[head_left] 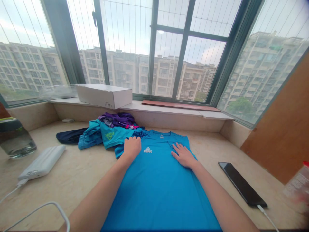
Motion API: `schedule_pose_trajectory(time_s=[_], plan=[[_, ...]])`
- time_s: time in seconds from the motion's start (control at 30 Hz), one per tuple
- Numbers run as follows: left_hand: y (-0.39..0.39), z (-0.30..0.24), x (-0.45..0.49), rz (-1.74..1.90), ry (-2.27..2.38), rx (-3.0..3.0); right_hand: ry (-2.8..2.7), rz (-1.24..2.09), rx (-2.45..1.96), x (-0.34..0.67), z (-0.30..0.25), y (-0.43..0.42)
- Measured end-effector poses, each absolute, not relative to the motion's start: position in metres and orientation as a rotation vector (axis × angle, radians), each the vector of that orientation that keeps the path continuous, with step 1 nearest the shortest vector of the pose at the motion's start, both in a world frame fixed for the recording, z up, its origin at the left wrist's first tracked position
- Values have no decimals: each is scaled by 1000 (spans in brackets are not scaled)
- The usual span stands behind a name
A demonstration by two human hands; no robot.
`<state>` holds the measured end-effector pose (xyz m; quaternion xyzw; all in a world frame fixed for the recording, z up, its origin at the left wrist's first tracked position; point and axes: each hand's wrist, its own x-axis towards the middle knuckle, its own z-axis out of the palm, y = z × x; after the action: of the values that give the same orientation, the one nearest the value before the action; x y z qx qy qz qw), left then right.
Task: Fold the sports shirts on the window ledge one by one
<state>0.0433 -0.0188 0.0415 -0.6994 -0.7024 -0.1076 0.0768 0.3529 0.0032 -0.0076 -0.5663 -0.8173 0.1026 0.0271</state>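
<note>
A blue T-shirt (159, 190) lies spread on the stone counter, its neckline toward the window and a white PEAK logo on its chest. Near the shirt's left shoulder, the fingers of my left hand (132, 148) are curled closed on the fabric. My right hand (183, 155) rests on the right side of the chest with its fingers spread and the cloth slightly wrinkled beside them. Just beyond my left hand is a crumpled heap of clothes: a turquoise garment (112, 134), a purple one (118, 119) and a dark navy one (70, 136).
On the left stand a water bottle (16, 138) and a white power bank (42, 161) with a cable. A black phone (241, 183), also cabled, lies at the right, near a clear container (298, 183). The window ledge holds a white box (103, 95) and a reddish board (180, 105).
</note>
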Motion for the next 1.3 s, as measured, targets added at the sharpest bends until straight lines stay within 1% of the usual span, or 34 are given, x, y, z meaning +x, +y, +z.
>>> schedule_pose_trajectory(time_s=[0.2, 0.33, 0.5, 0.63, 0.9, 1.07, 1.17, 1.23, 1.3], plan=[[-36, 51, 14, -232, -2140, -2079, -2543, 312, -1793, 378, -12, 3], [-39, 49, 6, -220, -2142, -2146, -2548, 427, -1840, 393, -2, 7], [-39, 47, -4, -242, -2144, -2239, -2431, 413, -1960, 376, 4, 21], [-38, 43, -9, -376, -2170, -2238, -2386, 333, -1987, 356, -11, 24], [-27, 47, -14, -838, -2245, -2060, -2393, 292, -1945, 359, -21, 25], [-10, 59, -20, -946, -2265, -2074, -2388, 289, -1918, 360, -23, 28], [-16, 63, -24, -904, -2173, -2197, -2384, 297, -1916, 360, -25, 30], [-30, 64, -25, -743, -2010, -2307, -2380, 310, -1913, 361, -25, 31], [-47, 63, -26, -503, -1847, -2388, -2375, 324, -1904, 362, -26, 31]])
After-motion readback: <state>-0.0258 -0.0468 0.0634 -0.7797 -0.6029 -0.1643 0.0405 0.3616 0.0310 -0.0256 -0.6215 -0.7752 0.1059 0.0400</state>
